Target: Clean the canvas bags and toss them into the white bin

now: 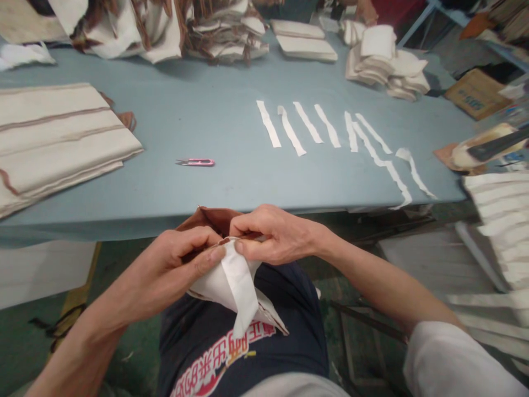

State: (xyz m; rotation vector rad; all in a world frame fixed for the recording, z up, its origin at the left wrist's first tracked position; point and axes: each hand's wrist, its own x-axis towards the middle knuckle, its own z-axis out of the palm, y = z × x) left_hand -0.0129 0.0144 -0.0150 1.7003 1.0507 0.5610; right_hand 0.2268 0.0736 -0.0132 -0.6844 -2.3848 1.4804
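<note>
Close to my body, in front of the table's edge, both hands pinch the top edge of a cream and brown fabric piece [209, 284]. A white strip [242, 284] hangs down over its front from between my thumbs. My left hand [185, 264] grips the edge on the left, thumb pressed against the cloth beside the strip. My right hand [275, 234] is closed on the same edge, thumb on the strip's upper end. The fingers behind the cloth are partly hidden. On the table beyond lie pink thread snips [198, 162] and several loose white strips [300, 129].
A blue-covered table [165, 193] spans the view. Folded cream fabric [58, 138] lies at its left, with fabric stacks [227, 33] along the back and another stack [384, 60] at the back right. A cardboard box [477, 94] and layered cream pieces [502, 231] are at the right.
</note>
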